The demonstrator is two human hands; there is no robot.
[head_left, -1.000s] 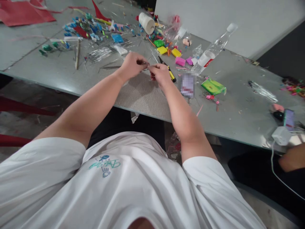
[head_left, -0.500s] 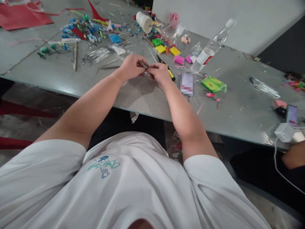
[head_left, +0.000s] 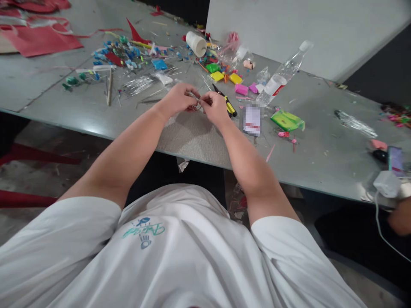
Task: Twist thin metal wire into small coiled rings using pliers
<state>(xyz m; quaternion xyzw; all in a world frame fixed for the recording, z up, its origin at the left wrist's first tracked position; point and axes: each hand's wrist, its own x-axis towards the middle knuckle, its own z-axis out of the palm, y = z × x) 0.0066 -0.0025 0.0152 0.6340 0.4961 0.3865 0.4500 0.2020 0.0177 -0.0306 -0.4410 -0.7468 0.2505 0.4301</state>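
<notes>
A: What are the hands doing?

B: The left hand and the right hand meet over the grey mat at the near edge of the worktop. The fingers of both are pressed together, pinching a small thin piece between them. It is too small to say what it is; it looks slender and pale with a spot of red under it.

A: Anything different from a second ago?

B: Very little in the grip. The hands have stayed together at the same spot on the mat, fingertips nearly touching, with only slight shifts of the fingers. The view has tilted a bit, so more of the far worktop shows. I judge the fine work on the piece is ongoing, not finished and set down.

A: What lies close by?

B: Just beside the right hand lies a black and yellow tool. Beyond it sit coloured clay blocks, and a clear plastic bottle lies on its side. A green packet is to the right, well apart. Left of the hands are a bundle of clear thin sticks and scattered blue bits.

A: Anyone else?

B: Part of another person's arm shows at the right edge, near a white charger.
</notes>
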